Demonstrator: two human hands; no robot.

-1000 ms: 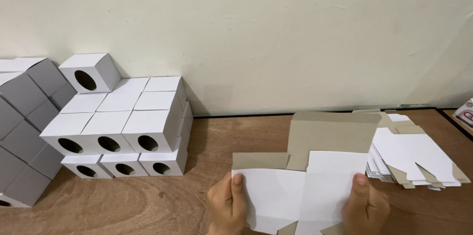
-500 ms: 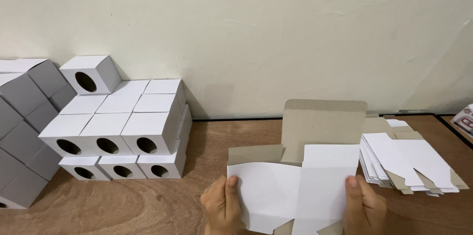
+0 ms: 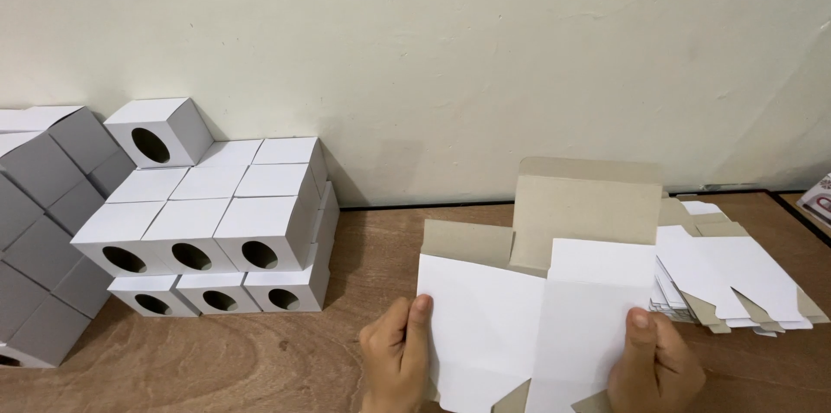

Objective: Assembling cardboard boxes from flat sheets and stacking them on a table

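Cardboard box blank (image 3: 537,326), gripped between hands (image 3: 528,365)

Bare wooden table (image 3: 372,248) between stacked boxes (image 3: 216,231) and carton (image 3: 537,326).

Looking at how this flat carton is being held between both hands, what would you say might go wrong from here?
1. The flat carton blank is pinched only at its side edges by the left hand and right hand; the thin card might buckle or crease off its fold lines.
2. The pile of flat blanks lies fanned and uneven close beside the right hand; a nudge may scatter it.
3. The stacked finished boxes sit nearby; one box rests tilted on top and could tumble.
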